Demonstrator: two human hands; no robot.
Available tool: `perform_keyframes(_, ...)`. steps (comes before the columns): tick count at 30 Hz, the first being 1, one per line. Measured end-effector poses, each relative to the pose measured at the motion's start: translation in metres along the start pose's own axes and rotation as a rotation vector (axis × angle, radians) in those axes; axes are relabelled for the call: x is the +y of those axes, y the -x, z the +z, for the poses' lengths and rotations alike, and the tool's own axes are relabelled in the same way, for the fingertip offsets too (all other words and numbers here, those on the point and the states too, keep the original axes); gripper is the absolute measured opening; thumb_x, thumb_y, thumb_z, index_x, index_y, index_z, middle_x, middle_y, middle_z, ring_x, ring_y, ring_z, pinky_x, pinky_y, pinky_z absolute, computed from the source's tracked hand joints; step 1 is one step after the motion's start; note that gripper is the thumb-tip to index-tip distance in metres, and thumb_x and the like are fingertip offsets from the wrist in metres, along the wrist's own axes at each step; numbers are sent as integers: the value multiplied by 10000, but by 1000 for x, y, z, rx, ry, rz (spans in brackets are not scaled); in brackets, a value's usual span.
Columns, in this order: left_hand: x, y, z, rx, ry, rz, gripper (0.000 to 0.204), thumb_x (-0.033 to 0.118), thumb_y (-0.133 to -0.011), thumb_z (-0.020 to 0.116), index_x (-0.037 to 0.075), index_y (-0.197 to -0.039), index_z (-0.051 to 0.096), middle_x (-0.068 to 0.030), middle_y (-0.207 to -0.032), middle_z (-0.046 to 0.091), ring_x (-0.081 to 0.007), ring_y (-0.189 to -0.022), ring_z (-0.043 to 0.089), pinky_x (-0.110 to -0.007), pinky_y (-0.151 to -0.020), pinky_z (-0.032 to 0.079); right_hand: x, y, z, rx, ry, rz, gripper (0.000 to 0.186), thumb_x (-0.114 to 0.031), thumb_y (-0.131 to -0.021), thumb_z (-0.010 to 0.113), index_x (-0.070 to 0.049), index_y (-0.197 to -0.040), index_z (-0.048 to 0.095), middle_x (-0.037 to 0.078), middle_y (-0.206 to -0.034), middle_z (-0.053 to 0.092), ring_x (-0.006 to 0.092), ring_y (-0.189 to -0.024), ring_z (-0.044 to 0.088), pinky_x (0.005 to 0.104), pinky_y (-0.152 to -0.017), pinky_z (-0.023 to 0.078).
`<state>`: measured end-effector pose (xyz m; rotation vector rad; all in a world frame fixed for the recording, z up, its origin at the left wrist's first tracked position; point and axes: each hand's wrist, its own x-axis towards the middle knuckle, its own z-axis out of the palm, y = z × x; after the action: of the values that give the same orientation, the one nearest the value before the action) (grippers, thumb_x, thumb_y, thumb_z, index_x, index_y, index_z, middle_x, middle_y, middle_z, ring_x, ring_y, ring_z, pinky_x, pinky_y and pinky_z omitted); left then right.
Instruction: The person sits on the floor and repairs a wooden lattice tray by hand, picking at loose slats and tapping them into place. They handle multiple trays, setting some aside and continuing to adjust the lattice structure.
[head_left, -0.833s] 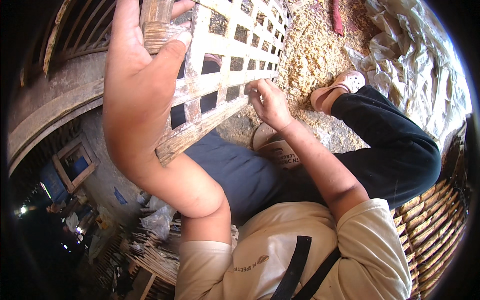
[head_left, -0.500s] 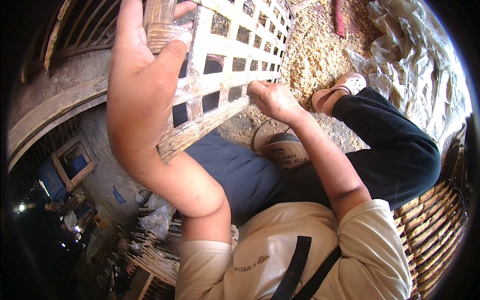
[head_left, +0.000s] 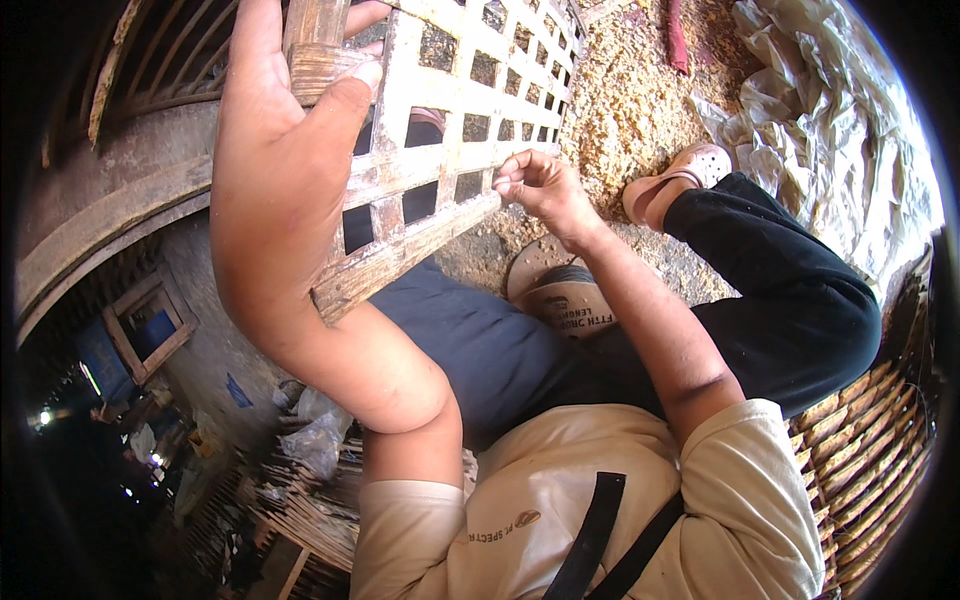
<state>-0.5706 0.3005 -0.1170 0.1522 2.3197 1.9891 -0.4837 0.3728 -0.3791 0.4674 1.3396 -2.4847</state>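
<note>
A pale woven bamboo lattice panel [head_left: 410,252] with a wooden rim slants across the upper middle, above my legs. My left hand [head_left: 275,130] is closed on its upright wooden end piece, the thumb in front and the fingers partly behind. At the panel's lower edge, my right hand [head_left: 548,192] has its thumb and forefinger pinched together beside the rim. Whatever lies between those fingertips is too small to make out. Through the gaps in the weave, dark cloth shows.
Yellowish shavings or husks [head_left: 620,100] cover the ground beyond the panel. A crumpled pale plastic sheet [head_left: 820,120] lies at the upper right, near my clog [head_left: 705,163]. Bamboo slats [head_left: 870,470] run at lower right; a wooden beam [head_left: 120,225] stands left.
My right hand has loosened from around the panel's lower rim and turned, its thumb and forefinger now showing in a pinch. The left hand and panel have barely shifted.
</note>
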Motion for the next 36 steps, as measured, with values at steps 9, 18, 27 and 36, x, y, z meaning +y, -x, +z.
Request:
perform_keyframes(9, -1, -1, -1, -25, 18, 8, 789, -152, -723, 407, 16, -1484, 285, -226, -1149, 573, -256, -965, 678, -305, -769, 623, 22, 1, -5, 362, 82, -64, 106, -63, -935, 599, -59, -1033, 639, 53, -895, 710, 115, -789, 672, 273, -733, 542)
perform_keyframes(18, -4, -1, -3, -36, 57, 21, 786, -149, -725, 413, 15, -1484, 291, -216, -1144, 578, -240, -946, 681, -301, -765, 624, 8, 12, 12, 337, 465, -152, 181, -54, -971, 550, -5, -1143, 580, 40, -857, 683, 65, -780, 611, 223, -722, 484)
perform_keyframes(27, -2, 0, 2, -8, 13, 5, 788, -147, -726, 428, 28, -1483, 301, -211, -1156, 580, -236, -945, 680, -289, -764, 620, 0, 24, 47, 440, -59, -92, 204, -46, -956, 534, -41, -1160, 549, 38, -869, 669, 68, -668, 544, 217, -633, 452)
perform_keyframes(36, -1, 2, -6, 20, 12, -14, 764, -173, -754, 406, 45, -1481, 319, -226, -1264, 551, -277, -1031, 663, -301, -754, 633, -5, 18, 48, 506, 15, -59, 317, -83, -934, 580, -60, -1241, 502, 32, -893, 624, 91, -761, 541, 245, -672, 431)
